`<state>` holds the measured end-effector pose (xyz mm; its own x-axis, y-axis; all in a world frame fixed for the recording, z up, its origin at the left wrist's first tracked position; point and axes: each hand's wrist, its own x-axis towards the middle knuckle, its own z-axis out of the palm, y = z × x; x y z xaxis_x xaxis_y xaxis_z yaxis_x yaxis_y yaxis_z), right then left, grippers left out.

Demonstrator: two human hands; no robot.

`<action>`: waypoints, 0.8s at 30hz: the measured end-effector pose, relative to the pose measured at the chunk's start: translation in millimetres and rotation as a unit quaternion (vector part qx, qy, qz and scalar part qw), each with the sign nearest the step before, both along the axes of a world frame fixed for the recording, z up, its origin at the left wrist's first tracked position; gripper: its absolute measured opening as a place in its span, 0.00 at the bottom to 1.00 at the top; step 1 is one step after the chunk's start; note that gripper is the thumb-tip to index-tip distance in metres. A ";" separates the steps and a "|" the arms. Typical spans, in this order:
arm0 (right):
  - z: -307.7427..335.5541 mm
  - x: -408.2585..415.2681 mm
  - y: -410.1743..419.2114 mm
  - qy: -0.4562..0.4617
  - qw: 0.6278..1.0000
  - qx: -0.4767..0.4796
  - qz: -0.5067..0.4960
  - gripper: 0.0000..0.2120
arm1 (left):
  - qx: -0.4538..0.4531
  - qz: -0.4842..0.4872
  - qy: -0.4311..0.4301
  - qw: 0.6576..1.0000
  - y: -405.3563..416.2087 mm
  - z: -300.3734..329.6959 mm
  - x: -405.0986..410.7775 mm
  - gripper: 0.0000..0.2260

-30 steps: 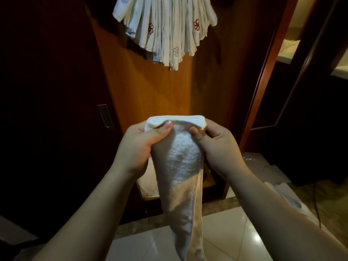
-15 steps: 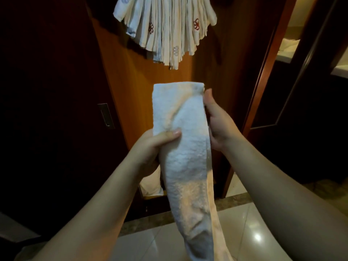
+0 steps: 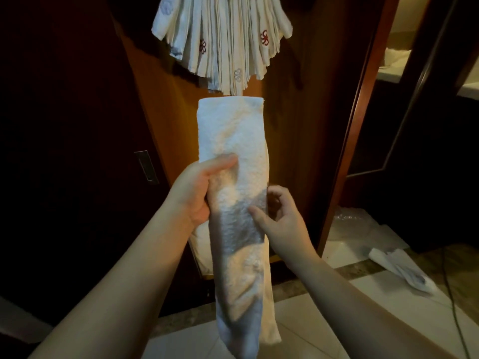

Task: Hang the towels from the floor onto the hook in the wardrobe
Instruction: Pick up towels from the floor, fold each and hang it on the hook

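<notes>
Wardrobe (image 3: 298, 151); left hand (image 3: 193, 191) gripping towel (image 3: 233, 151)

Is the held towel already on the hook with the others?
No, the left hand grips the folded towel below the hanging towels, top edge free.

One head-worn camera looks forward and down from close behind the hands (image 3: 233, 203), facing the open wardrobe (image 3: 298, 151).
</notes>
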<state>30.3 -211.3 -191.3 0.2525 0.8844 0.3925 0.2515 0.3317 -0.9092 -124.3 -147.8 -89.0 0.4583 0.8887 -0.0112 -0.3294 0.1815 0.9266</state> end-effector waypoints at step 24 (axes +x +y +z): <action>34.9 -5.6 8.0 0.006 0.998 -0.055 0.026 0.20 | 0.081 0.061 -0.013 0.995 2.5 14.6 -5.7 0.22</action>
